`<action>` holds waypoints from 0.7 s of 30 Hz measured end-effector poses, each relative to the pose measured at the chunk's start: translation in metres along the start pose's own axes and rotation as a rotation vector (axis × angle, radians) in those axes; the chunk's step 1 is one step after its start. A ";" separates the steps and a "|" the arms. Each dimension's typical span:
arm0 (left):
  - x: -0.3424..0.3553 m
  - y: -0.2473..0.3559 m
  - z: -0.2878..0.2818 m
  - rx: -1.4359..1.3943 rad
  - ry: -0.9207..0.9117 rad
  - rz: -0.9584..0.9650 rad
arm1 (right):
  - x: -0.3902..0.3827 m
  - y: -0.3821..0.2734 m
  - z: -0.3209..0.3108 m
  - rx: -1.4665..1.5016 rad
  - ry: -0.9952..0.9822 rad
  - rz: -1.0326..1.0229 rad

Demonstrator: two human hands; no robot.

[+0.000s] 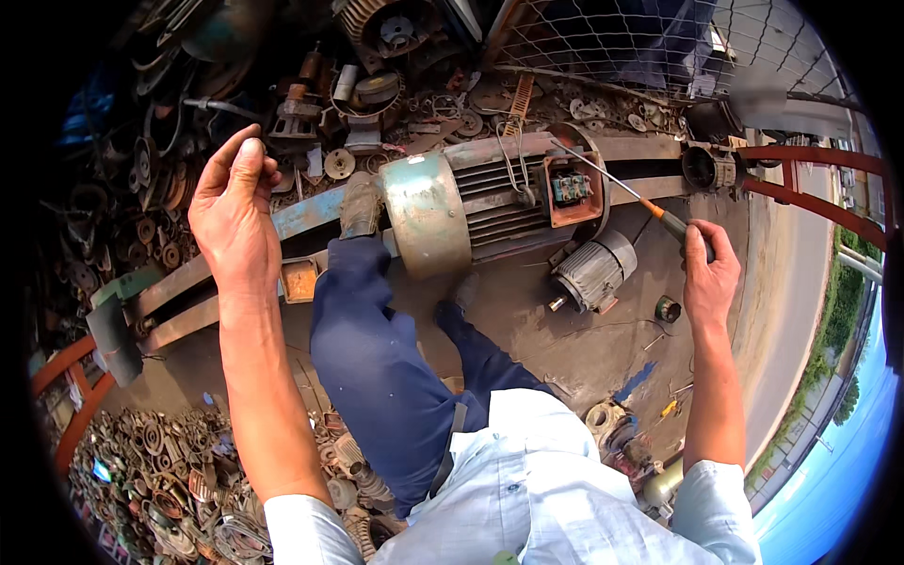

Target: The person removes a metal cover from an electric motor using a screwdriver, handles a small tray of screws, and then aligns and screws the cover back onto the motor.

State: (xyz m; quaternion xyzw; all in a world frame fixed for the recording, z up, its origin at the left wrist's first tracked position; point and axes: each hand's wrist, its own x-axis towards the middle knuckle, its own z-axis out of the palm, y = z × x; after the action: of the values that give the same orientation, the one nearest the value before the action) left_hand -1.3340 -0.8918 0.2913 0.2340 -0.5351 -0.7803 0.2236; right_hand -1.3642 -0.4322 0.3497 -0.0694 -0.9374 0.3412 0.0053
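My right hand (711,268) is wrapped round the handle of a screwdriver (670,224), its long shaft slanting up and left across the end of a large electric motor (428,221). The motor, with a worn green end cover and grey cooling fins, rests on metal beams. Its terminal box (576,221) has no lid over it, so the terminal block (570,188) shows. A wire loop (513,160) hangs beside the box. Raised on the left, my left hand (235,207) pinches thumb against fingertips; whatever lies between them is too small to make out.
My shoe (361,207) is against the motor's left end. A smaller grey motor (598,271) lies on the ground below the beams. Heaped scrap parts (160,499) fill the lower left, with more behind. Red rails (815,195) and wire mesh (603,42) border the right and back.
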 end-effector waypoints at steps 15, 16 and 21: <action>-0.106 -0.147 0.195 -0.069 -0.455 -1.014 | -0.174 0.055 0.015 0.808 0.237 0.598; -0.109 -0.148 0.196 -0.081 -0.464 -1.036 | -0.176 0.055 0.017 0.789 0.256 0.594; -0.110 -0.149 0.195 -0.063 -0.466 -1.063 | -0.173 0.047 0.022 0.726 0.281 0.622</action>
State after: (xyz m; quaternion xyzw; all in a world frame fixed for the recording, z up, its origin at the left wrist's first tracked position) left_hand -1.3794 -0.6344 0.2276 0.2859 -0.3556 -0.8319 -0.3158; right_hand -1.1881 -0.4341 0.3095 -0.3848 -0.6831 0.6184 0.0535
